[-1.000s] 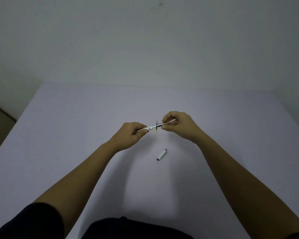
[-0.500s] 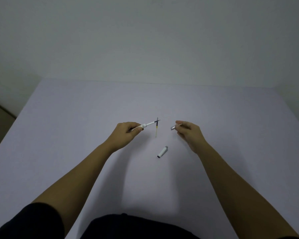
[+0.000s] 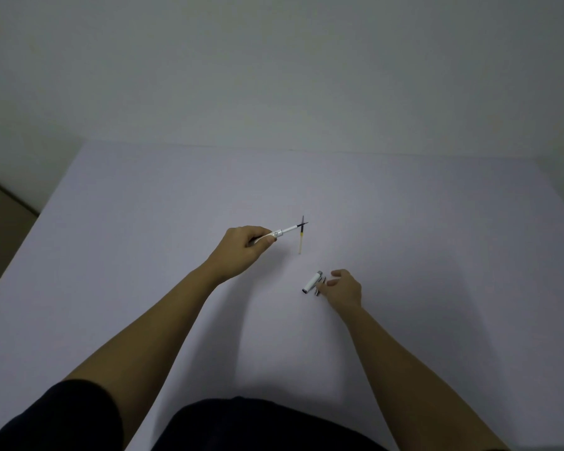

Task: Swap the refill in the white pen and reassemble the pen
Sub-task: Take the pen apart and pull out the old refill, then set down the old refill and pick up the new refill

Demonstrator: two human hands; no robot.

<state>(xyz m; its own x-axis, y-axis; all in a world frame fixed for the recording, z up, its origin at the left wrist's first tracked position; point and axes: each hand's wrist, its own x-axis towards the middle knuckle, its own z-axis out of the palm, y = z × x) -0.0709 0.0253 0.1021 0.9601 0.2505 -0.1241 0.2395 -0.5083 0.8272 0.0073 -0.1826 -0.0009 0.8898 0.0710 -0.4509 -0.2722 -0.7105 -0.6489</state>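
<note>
Overhead, a pale lavender-grey table [image 3: 144, 255] fills most of the view, its matte top plain and evenly lit, meeting a bare off-white wall [image 3: 274, 76] along a straight far edge. At the left, the table's side edge runs diagonally toward the viewer, and beyond it shows a strip of brownish floor [image 3: 0, 222]; the right corner sits close to the wall. Broad stretches of the surface lie open on the left, the right and the far side, with all the small parts gathered near the middle. The left hand [image 3: 241, 249] is closed around the white pen body [image 3: 282, 232], held above the table and pointing up and to the right, with the dark refill [image 3: 302, 226] sticking out of its front end. Just beyond that tip a thin yellow refill [image 3: 300, 244] lies on the table, running roughly toward the viewer; whether the two refills touch cannot be told. Nearer the viewer and to the right, the white pen cap [image 3: 311, 281] rests on the surface at a slant. The right hand [image 3: 344, 289] is low at the table just beside it, fingers loosely curled, with a small silver pen tip piece [image 3: 320, 289] at its fingertips next to the cap; whether the fingers grip that piece cannot be told. Both bare forearms reach in from the bottom edge, and dark sleeves [image 3: 62, 418] show at the lower left.
</note>
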